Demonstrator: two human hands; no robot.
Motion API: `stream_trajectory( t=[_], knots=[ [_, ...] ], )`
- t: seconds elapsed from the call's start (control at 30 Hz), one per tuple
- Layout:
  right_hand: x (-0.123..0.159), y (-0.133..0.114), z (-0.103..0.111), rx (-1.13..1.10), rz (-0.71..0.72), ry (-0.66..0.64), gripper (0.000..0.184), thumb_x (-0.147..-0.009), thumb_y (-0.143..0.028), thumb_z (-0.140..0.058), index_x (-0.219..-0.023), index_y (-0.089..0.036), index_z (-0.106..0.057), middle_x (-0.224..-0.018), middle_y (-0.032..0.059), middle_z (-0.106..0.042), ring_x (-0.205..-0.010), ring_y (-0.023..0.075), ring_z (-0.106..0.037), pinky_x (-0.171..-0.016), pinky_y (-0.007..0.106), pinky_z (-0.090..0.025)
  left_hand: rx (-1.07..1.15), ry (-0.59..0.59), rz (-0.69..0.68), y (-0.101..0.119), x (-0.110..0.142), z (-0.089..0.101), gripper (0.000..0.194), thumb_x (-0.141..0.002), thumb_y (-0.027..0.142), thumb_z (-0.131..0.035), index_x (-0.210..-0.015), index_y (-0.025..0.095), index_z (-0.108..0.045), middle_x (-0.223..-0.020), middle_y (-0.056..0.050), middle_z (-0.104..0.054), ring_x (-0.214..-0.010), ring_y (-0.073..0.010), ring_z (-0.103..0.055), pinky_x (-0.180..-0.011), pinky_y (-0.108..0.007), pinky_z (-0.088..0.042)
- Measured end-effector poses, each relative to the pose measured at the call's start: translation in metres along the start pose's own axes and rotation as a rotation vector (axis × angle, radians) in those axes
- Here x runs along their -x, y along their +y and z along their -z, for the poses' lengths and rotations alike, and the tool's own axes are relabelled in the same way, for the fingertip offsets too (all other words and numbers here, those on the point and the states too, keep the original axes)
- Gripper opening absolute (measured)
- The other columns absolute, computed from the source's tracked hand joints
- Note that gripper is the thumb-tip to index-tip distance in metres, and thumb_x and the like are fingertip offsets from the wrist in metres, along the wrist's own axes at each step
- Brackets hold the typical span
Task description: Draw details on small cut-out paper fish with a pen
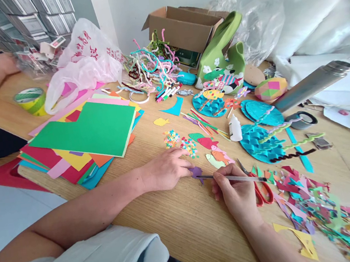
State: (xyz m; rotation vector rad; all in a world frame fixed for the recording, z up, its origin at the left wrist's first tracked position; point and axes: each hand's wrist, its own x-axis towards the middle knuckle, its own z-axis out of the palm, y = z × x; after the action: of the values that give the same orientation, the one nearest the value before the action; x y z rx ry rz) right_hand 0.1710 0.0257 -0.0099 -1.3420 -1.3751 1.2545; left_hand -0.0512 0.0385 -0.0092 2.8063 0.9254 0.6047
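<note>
My right hand (236,191) is closed around a slim pen (241,177), its tip resting on a small purple paper fish (196,172). My left hand (168,169) lies on the table with fingers spread, the fingertips touching the left edge of that purple piece. Just above it are several cut paper fish, among them a red fish (207,142), an orange fish (219,156) and a pale green fish (214,161). Small heaps of coloured paper dots (188,147) lie past my left fingers. Red-handled scissors (262,190) lie beside my right hand, partly hidden by it.
Coloured paper sheets (92,130) are stacked at left, near green-yellow tape (31,101). Paper scraps (318,202) cover the right side. A white glue bottle (235,128), blue woven discs (261,142), a steel flask (313,86) and pipe cleaners (154,65) stand beyond. Another person's hands (0,61) rest far left.
</note>
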Motion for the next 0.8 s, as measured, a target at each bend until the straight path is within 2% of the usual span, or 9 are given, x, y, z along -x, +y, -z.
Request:
stream_trajectory(
  t=[0.37,0.8],
  knots=[
    [-0.0025,-0.0003,-0.0006,0.006,-0.048,-0.04,0.036,-0.076,-0.05,-0.073,-0.066,-0.024,-0.051,-0.045,-0.0012,-0.059,-0.032,0.0139,-0.049,-0.03,0.024,-0.038,0.016,0.001,0.002,-0.0001,0.0003,-0.0002,0.029,-0.096,0.012,-0.05,-0.111,0.02,-0.073,-0.101,-0.005,-0.072,-0.114,-0.025,-0.051,-0.109,-0.041,-0.04],
    [-0.0022,0.001,0.0002,0.006,-0.04,-0.034,0.033,-0.076,-0.046,-0.073,-0.065,-0.024,-0.051,-0.044,-0.0019,-0.058,-0.031,0.0134,-0.048,-0.029,0.024,-0.038,-0.008,-0.005,0.008,0.0,0.0002,-0.0008,0.029,-0.096,0.013,-0.048,-0.107,0.02,-0.074,-0.102,-0.004,-0.072,-0.113,-0.0255,-0.052,-0.108,-0.04,-0.041]
  ],
)
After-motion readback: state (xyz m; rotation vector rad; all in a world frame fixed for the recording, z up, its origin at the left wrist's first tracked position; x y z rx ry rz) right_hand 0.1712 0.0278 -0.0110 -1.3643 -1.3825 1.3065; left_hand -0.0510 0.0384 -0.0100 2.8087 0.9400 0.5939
